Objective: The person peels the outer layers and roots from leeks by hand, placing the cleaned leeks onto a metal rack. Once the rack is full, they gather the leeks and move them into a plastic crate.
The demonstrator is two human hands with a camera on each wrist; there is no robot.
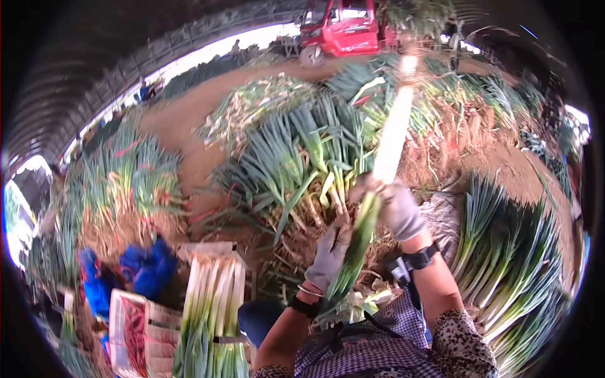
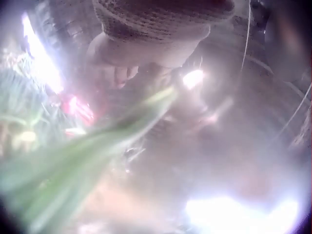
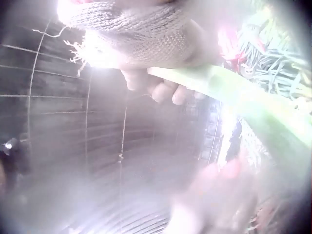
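Note:
In the head view a long leek (image 1: 360, 242) slants up in front of the person, its white stalk glaring in the light. The gloved right hand (image 1: 402, 211) grips it around the stalk. Beside the green leaves, on their left, is the gloved left hand (image 1: 328, 255), its fingers pointing up and holding nothing visible. The right wrist view shows the right hand (image 3: 141, 44) curled round the leek (image 3: 214, 83), roots sticking out at one end; the blurred left hand (image 3: 214, 195) is lower, apart from it. The left wrist view has the left hand (image 2: 151, 39) above blurred leaves (image 2: 87, 156).
Leek heaps (image 1: 283, 151) lie ahead, with more at the left (image 1: 126, 176) and right (image 1: 510, 258). Trimmed leeks (image 1: 214, 302) rest at lower left, next to a crate (image 1: 157, 327) and blue cloth (image 1: 148, 264). A red vehicle (image 1: 350, 31) stands at the back.

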